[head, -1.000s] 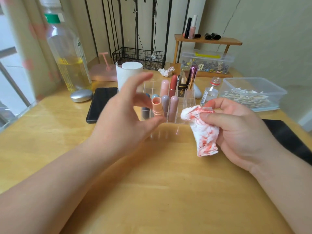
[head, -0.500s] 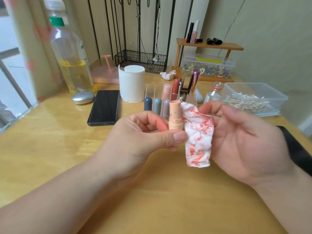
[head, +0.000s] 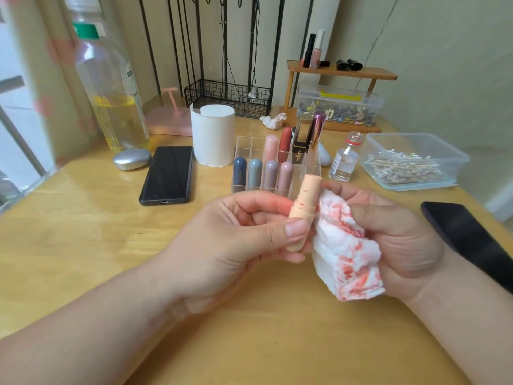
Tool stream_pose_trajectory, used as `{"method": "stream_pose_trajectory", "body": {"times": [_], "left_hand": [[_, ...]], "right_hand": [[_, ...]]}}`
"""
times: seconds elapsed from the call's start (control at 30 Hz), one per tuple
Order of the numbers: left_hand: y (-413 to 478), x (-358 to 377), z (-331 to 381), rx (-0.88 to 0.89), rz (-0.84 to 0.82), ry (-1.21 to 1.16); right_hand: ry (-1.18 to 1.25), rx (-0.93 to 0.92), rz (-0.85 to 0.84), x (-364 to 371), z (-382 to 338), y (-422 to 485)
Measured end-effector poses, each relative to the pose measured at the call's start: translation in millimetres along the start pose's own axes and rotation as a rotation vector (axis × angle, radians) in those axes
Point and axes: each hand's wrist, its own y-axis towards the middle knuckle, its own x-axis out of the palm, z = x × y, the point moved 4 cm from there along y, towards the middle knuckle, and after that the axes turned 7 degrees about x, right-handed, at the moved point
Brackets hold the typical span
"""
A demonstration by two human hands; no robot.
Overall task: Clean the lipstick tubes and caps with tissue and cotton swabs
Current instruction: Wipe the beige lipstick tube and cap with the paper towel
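Both hands are held above the table [head: 249,343], close together. Left hand [head: 241,243] pinches the peach tube [head: 306,198] upright between the thumb and curled fingers. Right hand [head: 397,240] grips a crumpled tissue [head: 347,245] with red stains, and the tissue touches the right side of the tube. Just behind the hands stands a clear rack [head: 249,145] with capped lipsticks. A paper roll [head: 213,134] and a phone [head: 168,175] are to its left, a small bottle [head: 344,162] and a swab box [head: 416,145] to its right. A dark device [head: 472,240] lies near the right wrist, at the right table edge. Bare wood is open below the hands and at the left.
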Motion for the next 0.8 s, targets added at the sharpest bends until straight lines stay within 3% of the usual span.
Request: {"method": "stream_pose_trajectory", "body": {"times": [0.13,0.27,0.63,0.7,0.8], "left_hand": [[-1,0,-1,-0.009,-0.023,0.009],[0,-2,-3,-0.051,-0.066,0.006],[-11,10,-10,-0.248,-0.394,-0.021],[-11,8,-9,-0.220,-0.394,0.038],[-7,4,-5,-0.075,-0.268,0.233]], "right_hand": [[-0.071,0.010,-0.101,8,0,-3],[-0.259,-0.025,-0.002,3,1,-1],[-0.363,-0.114,-0.069,11,0,-6],[-0.323,-0.110,-0.122,15,0,-8],[-0.359,-0.149,-0.088,15,-1,-9]]}}
